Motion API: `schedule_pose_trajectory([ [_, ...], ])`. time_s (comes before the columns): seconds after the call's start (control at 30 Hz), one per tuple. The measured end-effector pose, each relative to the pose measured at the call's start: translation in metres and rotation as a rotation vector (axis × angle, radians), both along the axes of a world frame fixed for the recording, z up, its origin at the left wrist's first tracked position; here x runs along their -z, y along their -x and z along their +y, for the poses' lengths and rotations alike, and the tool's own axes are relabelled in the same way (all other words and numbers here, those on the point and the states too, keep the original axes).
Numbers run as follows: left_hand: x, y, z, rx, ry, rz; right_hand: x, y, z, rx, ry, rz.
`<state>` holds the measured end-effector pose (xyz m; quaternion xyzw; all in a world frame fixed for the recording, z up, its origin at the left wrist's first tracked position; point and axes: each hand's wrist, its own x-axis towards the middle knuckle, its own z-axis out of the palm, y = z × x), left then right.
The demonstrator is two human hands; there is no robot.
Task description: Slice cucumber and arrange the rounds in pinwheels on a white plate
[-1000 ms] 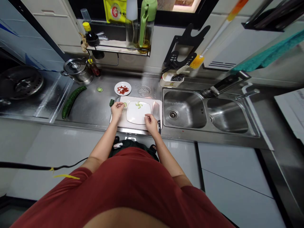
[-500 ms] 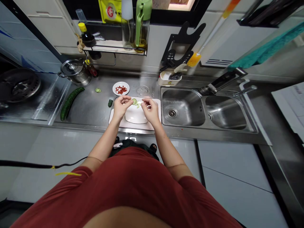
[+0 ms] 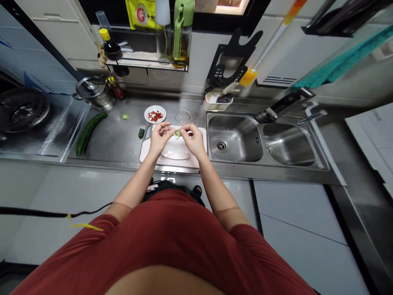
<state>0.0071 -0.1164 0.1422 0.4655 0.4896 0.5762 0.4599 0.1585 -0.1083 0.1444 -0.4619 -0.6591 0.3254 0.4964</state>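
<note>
- Your left hand (image 3: 162,138) is raised over the left far corner of the white, rounded-square plate (image 3: 176,153), its thumb and forefinger pinching a thin, round, green-edged cucumber slice (image 3: 177,132), the other fingers loosely curled.
- Your right hand (image 3: 194,140) is over the right far corner of that plate, thumb and forefinger drawn close at the opposite edge of the slice; you cannot tell from this view whether they grip it or only touch it.
- The slice sits between your two hands, above the far part of the plate; just below it a pale green sliver shows, partly covered by your fingers.
- The plate rests on a pale, rectangular cutting board (image 3: 146,155), which lies on the stainless-steel desk (image 3: 123,145).
- Just left of the plate, beyond the board's edge, you have a short, dark green cucumber stub (image 3: 141,133).
- Farther left of the plate lies a long, curved, dark green cucumber (image 3: 89,134); between it and the plate, toward the back, are pale green round slices (image 3: 125,116).
- Behind the plate, slightly left, stands a small, round, white dish (image 3: 148,110) holding chopped red pieces (image 3: 156,116).
- Right of the plate is the double-basin steel sink (image 3: 242,143).
</note>
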Motion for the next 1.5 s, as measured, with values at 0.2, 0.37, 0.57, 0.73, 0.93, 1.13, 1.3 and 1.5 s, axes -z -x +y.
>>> schedule_pose_trajectory([
  [0.2,0.001,-0.002,-0.002,0.085,0.228,-0.066,0.0,-0.005,0.002,0.025,0.05,0.076],
  [0.37,-0.005,-0.008,-0.001,0.24,0.392,-0.194,0.001,-0.01,0.001,0.003,0.013,0.028],
  [0.57,-0.011,-0.015,0.005,0.229,0.403,-0.171,0.001,-0.016,-0.001,-0.028,-0.024,-0.025],
  [0.73,-0.009,-0.017,0.008,0.216,0.376,-0.139,0.004,-0.021,-0.001,-0.042,-0.049,-0.055],
  [0.93,-0.006,-0.018,0.013,0.2,0.331,-0.065,0.007,-0.025,-0.003,-0.043,-0.04,-0.063],
  [1.13,0.001,-0.021,0.016,0.21,0.201,-0.093,0.015,-0.026,-0.001,-0.037,0.011,-0.018],
  [1.3,0.009,-0.022,0.018,0.236,0.145,-0.116,0.018,-0.027,0.0,-0.032,0.073,0.006],
  [1.5,0.023,-0.025,0.024,0.242,0.118,-0.119,0.031,-0.028,0.006,-0.019,0.143,0.052],
])
